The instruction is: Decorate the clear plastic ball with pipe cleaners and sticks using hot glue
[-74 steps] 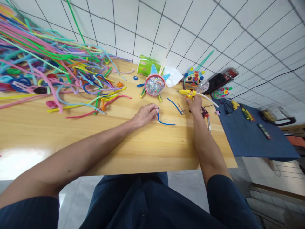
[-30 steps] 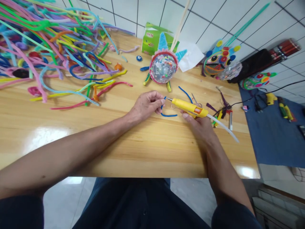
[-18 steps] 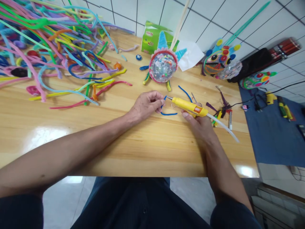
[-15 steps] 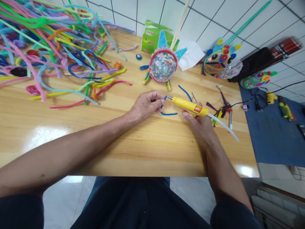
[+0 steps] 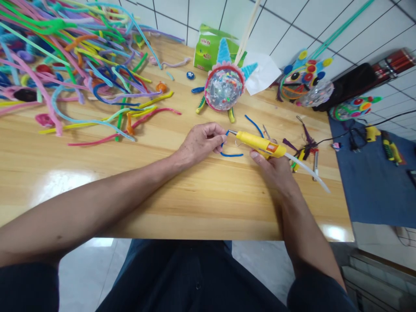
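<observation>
My left hand (image 5: 204,141) pinches a short blue pipe cleaner (image 5: 232,154) between thumb and fingers. Its upper end sticks up past the fingertips, and the lower part bends off to the right above the table. My right hand (image 5: 273,167) is wrapped round a yellow hot glue gun (image 5: 260,142), whose metal nozzle points left at that upper end. Whether nozzle and pipe cleaner touch, I cannot tell. A clear glue stick (image 5: 307,170) juts from the back of the gun. Beyond the hands lies another blue pipe cleaner piece (image 5: 254,125).
Colourful pipe cleaners (image 5: 81,65) are heaped at the left. A clear ball craft with blue horns (image 5: 225,89) stands behind my hands, near a green packet (image 5: 211,47) and white paper (image 5: 263,73). Decorated crafts (image 5: 303,82) and a dark purple tassel (image 5: 305,138) lie to the right.
The view has shifted very slightly. Both hands, the glue gun and the pipe cleaner keep nearly the same positions relative to one another.
</observation>
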A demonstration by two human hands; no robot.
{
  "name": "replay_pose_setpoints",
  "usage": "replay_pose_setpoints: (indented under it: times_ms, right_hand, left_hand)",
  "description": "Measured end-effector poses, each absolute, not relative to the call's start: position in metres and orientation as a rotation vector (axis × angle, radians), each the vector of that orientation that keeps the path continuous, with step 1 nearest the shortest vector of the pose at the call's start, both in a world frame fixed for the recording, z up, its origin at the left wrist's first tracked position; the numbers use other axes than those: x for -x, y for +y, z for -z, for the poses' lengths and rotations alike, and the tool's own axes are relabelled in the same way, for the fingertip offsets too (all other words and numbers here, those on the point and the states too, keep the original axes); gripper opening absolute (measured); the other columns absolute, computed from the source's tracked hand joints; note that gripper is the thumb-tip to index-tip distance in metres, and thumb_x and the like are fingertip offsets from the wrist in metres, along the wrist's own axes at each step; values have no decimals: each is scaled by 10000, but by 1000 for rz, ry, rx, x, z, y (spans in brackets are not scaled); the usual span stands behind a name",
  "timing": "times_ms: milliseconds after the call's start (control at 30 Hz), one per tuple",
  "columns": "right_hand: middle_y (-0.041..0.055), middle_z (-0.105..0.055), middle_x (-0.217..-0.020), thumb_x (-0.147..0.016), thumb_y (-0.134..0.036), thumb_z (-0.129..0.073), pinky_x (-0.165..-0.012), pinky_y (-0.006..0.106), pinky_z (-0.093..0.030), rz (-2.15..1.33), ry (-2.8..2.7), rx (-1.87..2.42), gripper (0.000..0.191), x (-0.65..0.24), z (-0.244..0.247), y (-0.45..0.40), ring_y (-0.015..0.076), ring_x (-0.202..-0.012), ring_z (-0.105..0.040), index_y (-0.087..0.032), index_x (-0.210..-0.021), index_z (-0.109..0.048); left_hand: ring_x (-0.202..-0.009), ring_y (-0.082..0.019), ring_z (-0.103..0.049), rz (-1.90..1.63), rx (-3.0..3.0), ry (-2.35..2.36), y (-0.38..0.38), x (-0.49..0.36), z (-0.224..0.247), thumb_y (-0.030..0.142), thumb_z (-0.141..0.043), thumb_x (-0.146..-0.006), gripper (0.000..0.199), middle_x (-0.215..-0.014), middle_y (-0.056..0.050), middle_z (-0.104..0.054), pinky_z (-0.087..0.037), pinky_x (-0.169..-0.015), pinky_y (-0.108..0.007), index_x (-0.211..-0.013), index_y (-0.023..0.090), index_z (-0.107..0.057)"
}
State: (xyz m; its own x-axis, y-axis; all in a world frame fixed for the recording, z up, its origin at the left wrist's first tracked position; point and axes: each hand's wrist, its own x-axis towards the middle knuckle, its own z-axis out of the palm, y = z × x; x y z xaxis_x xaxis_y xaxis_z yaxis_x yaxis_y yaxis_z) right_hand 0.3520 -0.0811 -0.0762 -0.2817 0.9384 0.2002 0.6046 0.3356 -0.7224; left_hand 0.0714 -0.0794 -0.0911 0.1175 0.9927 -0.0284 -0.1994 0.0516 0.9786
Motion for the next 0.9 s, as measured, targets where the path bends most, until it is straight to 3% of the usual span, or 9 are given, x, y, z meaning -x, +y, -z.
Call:
replay_pose_setpoints:
  times_ms: [900]
  right_hand:
    - [54, -804, -1052, -1028, -654, -782, -1141, 584, -621, -761, -1972, 1429, 374, -351, 74, -84, 333, -1082, -762, -283, -1047, -825]
  left_hand:
    - [-560, -96, -684, -1195, -1064, 978, -79, -72, 91, 90, -777, -931, 86, -661, 41, -725, -573, -594, -192, -913, 156, -725]
